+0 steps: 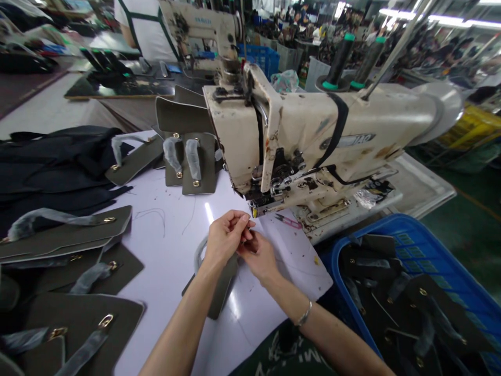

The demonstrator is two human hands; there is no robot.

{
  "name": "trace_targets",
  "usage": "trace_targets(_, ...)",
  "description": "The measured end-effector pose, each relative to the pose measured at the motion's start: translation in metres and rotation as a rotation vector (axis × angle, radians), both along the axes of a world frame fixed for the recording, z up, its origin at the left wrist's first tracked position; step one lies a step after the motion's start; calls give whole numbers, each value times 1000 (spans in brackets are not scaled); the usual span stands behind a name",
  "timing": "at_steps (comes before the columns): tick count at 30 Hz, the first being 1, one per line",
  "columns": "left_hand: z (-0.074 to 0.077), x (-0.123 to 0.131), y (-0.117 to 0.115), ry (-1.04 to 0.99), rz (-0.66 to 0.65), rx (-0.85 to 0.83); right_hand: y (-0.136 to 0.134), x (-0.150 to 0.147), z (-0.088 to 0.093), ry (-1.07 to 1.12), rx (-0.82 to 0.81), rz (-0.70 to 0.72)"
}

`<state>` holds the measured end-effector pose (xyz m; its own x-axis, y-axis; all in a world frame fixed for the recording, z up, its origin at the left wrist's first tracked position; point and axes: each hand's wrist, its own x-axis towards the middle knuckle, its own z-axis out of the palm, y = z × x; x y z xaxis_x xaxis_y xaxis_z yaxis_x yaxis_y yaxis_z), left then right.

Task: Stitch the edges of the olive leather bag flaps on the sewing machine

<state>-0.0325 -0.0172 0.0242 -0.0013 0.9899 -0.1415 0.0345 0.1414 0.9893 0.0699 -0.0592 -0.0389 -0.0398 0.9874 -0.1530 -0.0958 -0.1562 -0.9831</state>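
Note:
My left hand and my right hand meet with their fingertips together on the white work table. They are just in front of the needle area of a cream industrial sewing machine. Anything between the fingertips is too small to see. Under my left wrist lies an olive leather flap with a grey looped strap, partly hidden by my hand. Pink thread snips lie beyond my right hand, near the machine's base.
Several olive flaps with gold fittings and dark fabric cover the table's left side. Further flaps stand behind the machine's head. A blue crate of dark flaps sits at lower right. A co-worker in white stands beyond another sewing machine.

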Motion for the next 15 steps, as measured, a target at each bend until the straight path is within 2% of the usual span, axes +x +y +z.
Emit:
trace_targets(3, 10, -18, 3, 161, 18, 67, 10, -10, 4, 214, -24, -41)
trace_targets(5, 22, -40, 10, 391, 63, 128, 15, -6, 14, 295, -50, -15)
trace_targets(8, 37, -76, 23, 805, 46, 222, 17, 8, 28, 362, -79, -6)
trace_targets(10, 42, -93, 30, 1055, 58, 255, 16, 15, 35, 359, -87, -5)
trace_targets(11, 43, -97, 33, 1118, 67, 271, 16, 18, 38, 351, -90, 4)
trace_targets(13, 41, -96, 35, 1082, 50, 307, 15, 22, 42, 331, -94, 22)
trace_targets(15, 38, -87, 34, 902, -59, 335, 14, 24, 45, 313, -91, 40)
